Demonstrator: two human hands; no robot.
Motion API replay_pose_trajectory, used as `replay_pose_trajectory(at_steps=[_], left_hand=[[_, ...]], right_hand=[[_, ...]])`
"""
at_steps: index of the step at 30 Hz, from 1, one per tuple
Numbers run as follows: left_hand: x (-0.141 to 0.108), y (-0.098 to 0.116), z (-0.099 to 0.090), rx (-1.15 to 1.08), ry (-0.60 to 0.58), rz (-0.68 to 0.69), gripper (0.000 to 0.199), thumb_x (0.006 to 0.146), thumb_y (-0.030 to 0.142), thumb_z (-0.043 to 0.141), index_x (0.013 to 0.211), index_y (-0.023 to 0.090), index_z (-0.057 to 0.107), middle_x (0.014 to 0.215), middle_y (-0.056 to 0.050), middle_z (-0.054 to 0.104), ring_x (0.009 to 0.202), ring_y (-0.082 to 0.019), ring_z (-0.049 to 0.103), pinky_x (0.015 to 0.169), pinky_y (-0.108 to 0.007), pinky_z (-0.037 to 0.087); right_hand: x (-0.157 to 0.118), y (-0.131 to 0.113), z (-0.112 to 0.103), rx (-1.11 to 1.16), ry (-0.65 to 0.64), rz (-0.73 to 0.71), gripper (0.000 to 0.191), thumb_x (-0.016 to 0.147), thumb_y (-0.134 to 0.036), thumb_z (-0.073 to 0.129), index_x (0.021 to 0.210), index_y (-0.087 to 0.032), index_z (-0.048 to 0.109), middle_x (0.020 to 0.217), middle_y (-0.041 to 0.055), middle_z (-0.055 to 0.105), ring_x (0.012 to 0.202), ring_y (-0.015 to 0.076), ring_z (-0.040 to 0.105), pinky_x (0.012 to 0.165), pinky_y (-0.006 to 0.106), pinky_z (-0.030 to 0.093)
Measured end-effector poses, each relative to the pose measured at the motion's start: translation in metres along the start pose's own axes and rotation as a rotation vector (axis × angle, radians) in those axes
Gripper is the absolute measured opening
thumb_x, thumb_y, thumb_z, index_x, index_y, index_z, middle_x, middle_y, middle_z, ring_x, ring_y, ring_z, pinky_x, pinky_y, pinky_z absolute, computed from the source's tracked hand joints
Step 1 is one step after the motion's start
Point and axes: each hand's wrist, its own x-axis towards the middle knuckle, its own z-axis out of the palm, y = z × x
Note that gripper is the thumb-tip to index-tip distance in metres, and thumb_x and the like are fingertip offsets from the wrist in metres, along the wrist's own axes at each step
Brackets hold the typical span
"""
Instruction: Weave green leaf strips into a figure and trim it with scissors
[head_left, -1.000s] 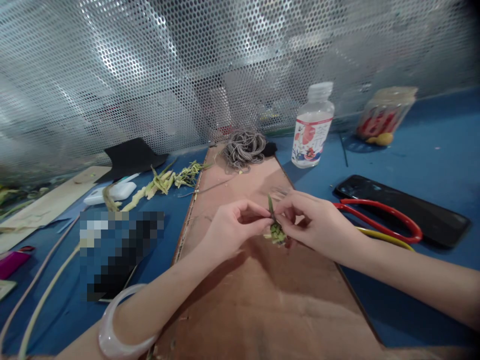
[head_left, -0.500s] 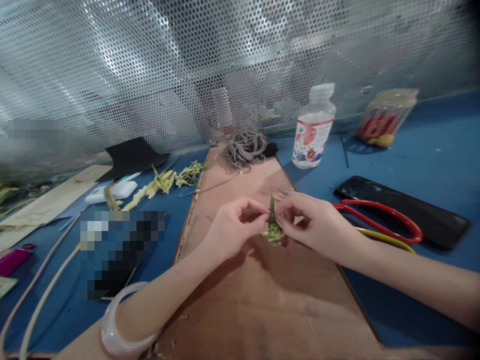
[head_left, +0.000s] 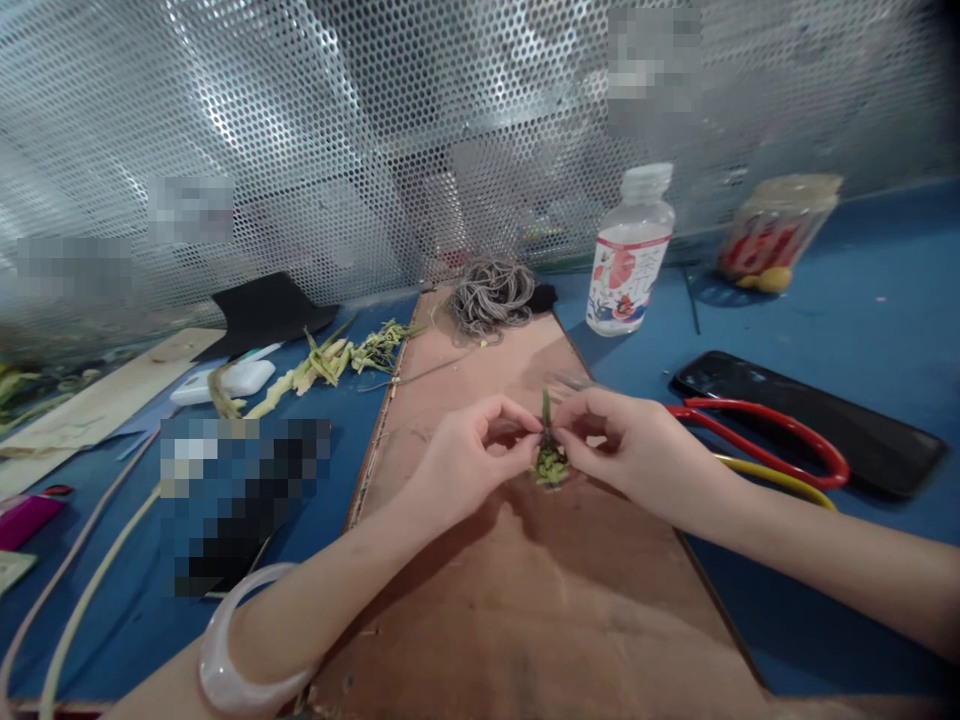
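Note:
Between my two hands is a small green piece of plant leaf, bunched at the bottom [head_left: 553, 468], with a narrow tip pointing up and away from me. My left hand [head_left: 471, 452] pinches it from the left with thumb and forefinger. From the other side my right hand [head_left: 628, 438] pinches the same piece near the base of the tip. Both hands are over a brown wooden board [head_left: 555, 610]. The fingertips partly hide the middle of the piece.
Grey cord [head_left: 491, 298] lies coiled at the board's far end. Right of it stand a labelled bottle [head_left: 630, 260] and a jar [head_left: 780, 230]. Red-handled scissors [head_left: 780, 432] and a black phone [head_left: 810, 420] lie by my right wrist. A yellow-green plaited strand [head_left: 322, 365] lies left.
Both hands keep their pinch on the green leaf piece. The fingers have shifted only slightly, and the piece has turned a little between them.

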Motion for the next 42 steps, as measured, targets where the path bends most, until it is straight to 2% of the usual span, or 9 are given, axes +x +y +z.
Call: replay_pose_trajectory(at_steps=[9,21,42], left_hand=[[-0.0001,-0.0018,0.0003,0.034,-0.008,0.010,0.017,0.075,0.026,0.058,0.087,0.014,0.059,0.084,-0.005,0.065,0.079,-0.013,0.060,0.073,-0.025,0.049],[0.0014,-0.0034,0.0003,0.096,0.032,0.036,0.014,0.074,0.024,0.057,0.083,0.014,0.059,0.078,-0.003,0.064,0.072,-0.011,0.059,0.067,-0.021,0.047],[0.0035,-0.0050,-0.0013,0.033,-0.002,-0.029,0.011,0.074,0.020,0.055,0.082,0.014,0.054,0.079,-0.003,0.061,0.074,-0.011,0.057,0.069,-0.023,0.045]], right_hand=[[0.0005,0.0019,-0.0001,0.037,-0.021,0.008,0.003,0.079,-0.020,0.051,0.080,-0.019,0.054,0.065,-0.0014,0.059,0.056,0.0113,0.057,0.049,0.022,0.046],[0.0007,0.0003,-0.0003,0.021,-0.017,0.004,0.004,0.078,-0.021,0.051,0.078,-0.019,0.055,0.066,-0.0011,0.058,0.058,0.0110,0.055,0.051,0.021,0.044],[-0.0002,0.0046,-0.0010,-0.038,-0.027,0.005,0.003,0.077,-0.019,0.051,0.078,-0.019,0.054,0.066,-0.0020,0.059,0.058,0.0106,0.056,0.052,0.020,0.044]])
